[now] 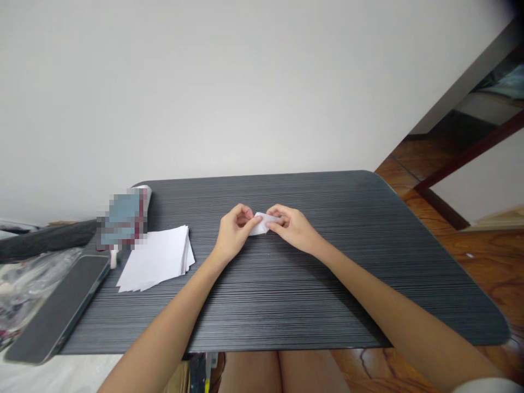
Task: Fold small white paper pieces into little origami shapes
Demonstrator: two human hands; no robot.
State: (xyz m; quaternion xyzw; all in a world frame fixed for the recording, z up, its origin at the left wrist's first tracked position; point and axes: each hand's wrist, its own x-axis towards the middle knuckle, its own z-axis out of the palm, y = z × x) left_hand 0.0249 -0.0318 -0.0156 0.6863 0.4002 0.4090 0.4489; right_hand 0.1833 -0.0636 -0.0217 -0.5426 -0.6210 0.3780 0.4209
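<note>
A small folded piece of white paper (pixel 260 225) is held between my two hands, over the middle of the dark table. My left hand (pixel 236 232) pinches its left end between thumb and fingers. On the other side, my right hand (pixel 292 226) grips the right end with thumb and fingertips. Part of the paper is covered by the fingers, so its full shape cannot be made out. To the left of my left hand lies a stack of white paper sheets (pixel 158 256), slightly fanned.
The dark wood-grain table (pixel 286 305) has rounded corners and backs onto a white wall (pixel 262 87). At its left edge are a phone-like dark slab (pixel 61 305), a small white item (pixel 113 258) and a blurred-out package (pixel 123 218). Plastic bags (pixel 33 284) lie beyond that edge.
</note>
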